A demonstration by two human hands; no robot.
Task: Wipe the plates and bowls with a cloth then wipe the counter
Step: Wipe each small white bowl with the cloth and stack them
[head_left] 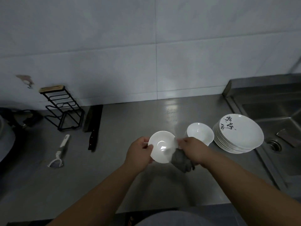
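At the far left of the frame a white-handled peeler (58,152) lies on a dull steel tabletop (97,176). Behind the peeler, against the tiled wall (114,54), stands a black wire rack (63,110) with a wooden top. Just right of the rack a dark-handled cleaver (93,124) lies flat. In the lower centre of the frame a person's two bare forearms reach in from the bottom edge. The left hand (138,154) grips a small white bowl (162,146) by its left rim. Its fingers (144,139) curl round the outside of the rim and the thumb rests on the inner edge. The bowl is held between the two hands, its opening facing the camera. At the bowl's lower right rim a bunched grey cloth (182,160) touches it. The cloth is clenched in the right hand (193,150), whose fingers (181,141) pinch the cloth against the bowl's right edge. Just behind the right hand a second white bowl (200,132) sits on the tabletop. To its right, close beside it, is a stack of white plates (239,134); the top plate bears black brush writing. The stack stands at the edge of a steel sink (276,111), which fills the right side of the frame, with a round drain (275,145) in its floor.
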